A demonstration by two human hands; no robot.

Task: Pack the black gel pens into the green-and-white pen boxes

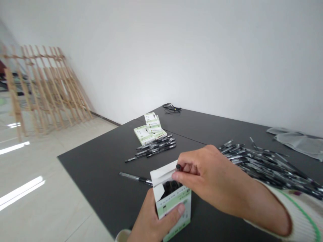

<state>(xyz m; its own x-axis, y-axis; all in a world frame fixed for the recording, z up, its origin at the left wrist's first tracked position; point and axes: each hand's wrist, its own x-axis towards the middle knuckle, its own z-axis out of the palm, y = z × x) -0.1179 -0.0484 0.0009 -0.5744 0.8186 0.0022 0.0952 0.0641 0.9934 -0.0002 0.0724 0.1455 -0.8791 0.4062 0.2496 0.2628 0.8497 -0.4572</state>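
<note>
My left hand (157,218) is wrapped round a green and white pen box (175,208), which stands upright with its top flap lifted. Dark pen ends (169,187) show inside its mouth. Over the opening, my right hand (199,168) pinches a pen (178,167) by its dark end; the rest of that pen is hidden by the hand and box. Just left of the box a single clear pen with a black grip (136,177) lies on the table. To the right, partly behind my right arm, spreads a big heap of loose black pens (267,164).
Beyond the box lies a smaller group of pens (156,146), against several green and white boxes (150,129). A black coiled cable (171,108) rests at the back of the dark table (101,161). Clear plastic bags (300,143) lie far right. Wooden easels (47,87) lean on the wall.
</note>
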